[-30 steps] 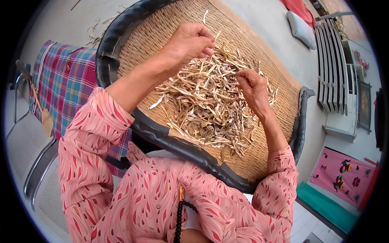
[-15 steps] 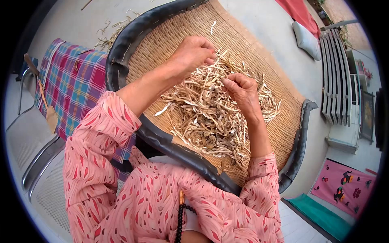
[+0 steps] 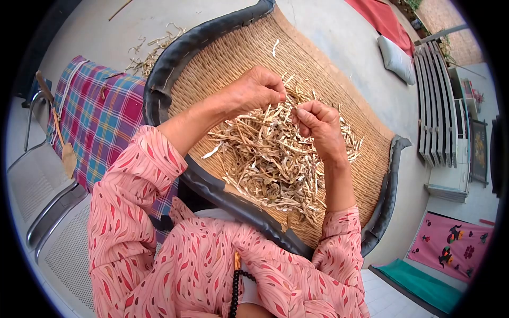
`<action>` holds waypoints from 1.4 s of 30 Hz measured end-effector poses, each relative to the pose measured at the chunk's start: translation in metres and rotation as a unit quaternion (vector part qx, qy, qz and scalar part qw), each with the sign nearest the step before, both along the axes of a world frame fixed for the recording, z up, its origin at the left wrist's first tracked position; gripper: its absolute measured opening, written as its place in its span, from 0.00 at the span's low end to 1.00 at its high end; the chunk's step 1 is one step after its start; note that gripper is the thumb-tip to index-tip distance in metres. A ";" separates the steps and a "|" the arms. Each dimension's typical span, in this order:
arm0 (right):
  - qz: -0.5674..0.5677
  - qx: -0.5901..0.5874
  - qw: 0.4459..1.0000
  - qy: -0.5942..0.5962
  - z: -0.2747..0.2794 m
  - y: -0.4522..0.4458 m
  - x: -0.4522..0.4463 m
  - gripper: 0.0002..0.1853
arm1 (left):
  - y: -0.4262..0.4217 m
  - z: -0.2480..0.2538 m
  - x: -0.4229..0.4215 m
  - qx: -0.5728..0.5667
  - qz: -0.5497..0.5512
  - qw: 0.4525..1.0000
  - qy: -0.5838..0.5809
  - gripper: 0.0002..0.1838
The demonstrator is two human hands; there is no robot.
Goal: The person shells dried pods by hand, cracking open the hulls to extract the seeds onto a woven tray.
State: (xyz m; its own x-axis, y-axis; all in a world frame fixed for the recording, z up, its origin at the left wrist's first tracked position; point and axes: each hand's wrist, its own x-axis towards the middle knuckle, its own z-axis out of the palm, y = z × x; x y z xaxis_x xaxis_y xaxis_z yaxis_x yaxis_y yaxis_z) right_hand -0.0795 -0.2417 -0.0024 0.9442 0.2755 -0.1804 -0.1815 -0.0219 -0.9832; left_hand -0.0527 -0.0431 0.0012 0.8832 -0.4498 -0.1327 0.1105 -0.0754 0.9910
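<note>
A heap of dry, pale-brown pods (image 3: 265, 156) lies on a woven winnowing basket (image 3: 228, 53) edged with a black rim. Above the far side of the heap, my left hand (image 3: 257, 89) is closed in a pinch, and what its fingertips hold is too small to make out. My right hand (image 3: 319, 124) faces it a short way to the right, thumb pressed against curled fingers. A thin pale piece like a dry pod shows at its fingertips. The two hands are apart from each other.
Scattered pods (image 3: 154, 50) lie on the floor past the basket's left rim. A plaid cloth (image 3: 106, 122) drapes over a metal chair (image 3: 40, 180) on the left, beside a wooden-handled paddle (image 3: 68, 158). A cushion (image 3: 396, 59) and stacked grey slats (image 3: 435, 103) are at right.
My left hand has come lower and slightly right, nearer the heap and my right hand. My right hand has shifted slightly down, its fingers more curled. The view has tilted a little.
</note>
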 end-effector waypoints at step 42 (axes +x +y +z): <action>-0.029 -0.002 0.998 -0.053 -0.013 0.015 -0.005 0.05 | -0.003 -0.004 -0.001 0.022 -0.018 0.992 0.120 0.06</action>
State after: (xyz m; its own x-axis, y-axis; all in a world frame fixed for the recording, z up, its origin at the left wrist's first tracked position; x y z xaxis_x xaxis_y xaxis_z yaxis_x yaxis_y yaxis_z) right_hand -0.0846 -0.2271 -0.0157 0.9725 0.2188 -0.0793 -0.0773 -0.0176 -0.9969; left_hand -0.0538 -0.0456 -0.0030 0.8075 -0.4694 -0.3572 0.3395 -0.1252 0.9322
